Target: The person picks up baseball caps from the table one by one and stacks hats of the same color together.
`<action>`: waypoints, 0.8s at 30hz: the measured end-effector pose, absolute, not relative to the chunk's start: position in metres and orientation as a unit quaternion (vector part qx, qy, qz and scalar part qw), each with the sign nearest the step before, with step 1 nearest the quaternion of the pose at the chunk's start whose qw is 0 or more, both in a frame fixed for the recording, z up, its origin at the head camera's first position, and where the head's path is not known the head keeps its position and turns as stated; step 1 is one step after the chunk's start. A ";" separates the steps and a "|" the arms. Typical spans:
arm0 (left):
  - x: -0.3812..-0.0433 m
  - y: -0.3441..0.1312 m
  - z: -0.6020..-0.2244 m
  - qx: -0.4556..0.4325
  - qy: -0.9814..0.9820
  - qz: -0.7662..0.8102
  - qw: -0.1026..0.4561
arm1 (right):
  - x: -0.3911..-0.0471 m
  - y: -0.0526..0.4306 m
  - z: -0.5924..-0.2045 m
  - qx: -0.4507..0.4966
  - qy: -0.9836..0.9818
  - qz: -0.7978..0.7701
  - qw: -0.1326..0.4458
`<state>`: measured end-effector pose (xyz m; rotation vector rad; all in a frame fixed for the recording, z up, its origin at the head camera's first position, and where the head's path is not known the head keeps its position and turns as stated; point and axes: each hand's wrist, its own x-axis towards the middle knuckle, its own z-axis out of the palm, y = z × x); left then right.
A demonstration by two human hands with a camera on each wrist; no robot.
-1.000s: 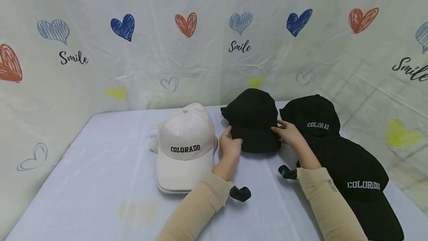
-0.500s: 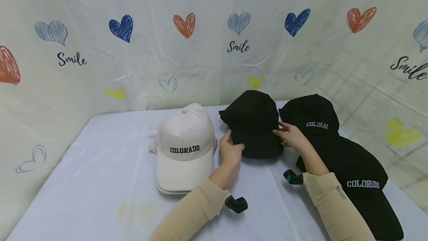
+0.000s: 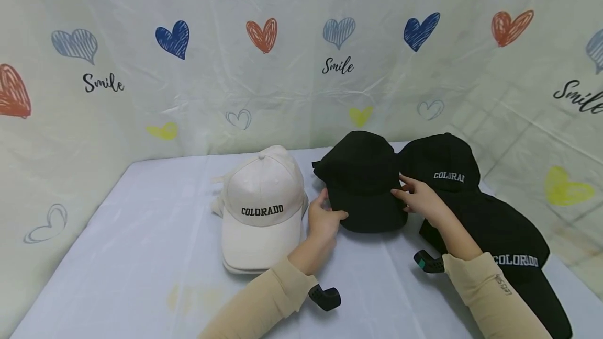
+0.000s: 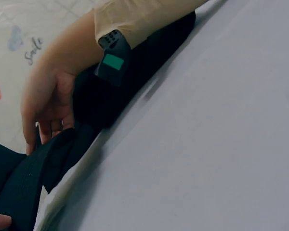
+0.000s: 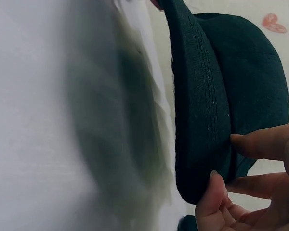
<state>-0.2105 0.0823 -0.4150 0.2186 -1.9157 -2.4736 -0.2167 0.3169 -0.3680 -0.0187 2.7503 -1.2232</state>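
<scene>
- Left hand grips the left edge of the held black cap, thumb over the brim; its other fingers are mostly hidden.
- Right hand pinches the opposite side, near where crown and brim meet.
- The held black cap is between the white caps and the far black cap, brim toward the person; whether it touches the tablecloth is hard to tell.
- In the left wrist view, just a thumb tip of the left hand shows, cut off at the lower left along with part of the cap.
- Lettering on the far black cap curves out of sight at its end; the right sleeve hides part of the near black cap.
- Matte cloth covers the rounded crown; rows of stitching run along the curved brim, and a blurred shadow lies on the tablecloth.
- The white caps are nested, a second brim edge peeking out below; the backdrop behind is wrinkled and printed with hearts.
- Compared with a second ago, the held black cap and both hands are nearer the person and slightly further right, and the right sleeve now clips the C of the near black cap's COLORADO.
</scene>
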 end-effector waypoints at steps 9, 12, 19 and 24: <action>-0.197 0.064 -0.414 0.042 -0.619 -0.783 -0.047 | -0.203 0.320 -0.368 -0.015 0.903 -0.423 0.073; -0.193 0.063 -0.416 0.038 -0.617 -0.784 -0.056 | -0.200 0.321 -0.369 -0.018 0.906 -0.416 0.074; -0.187 0.061 -0.419 0.036 -0.622 -0.779 -0.065 | -0.194 0.323 -0.372 -0.022 0.925 -0.371 0.077; -0.186 0.060 -0.421 0.033 -0.628 -0.775 -0.070 | -0.193 0.321 -0.373 -0.025 0.939 -0.331 0.086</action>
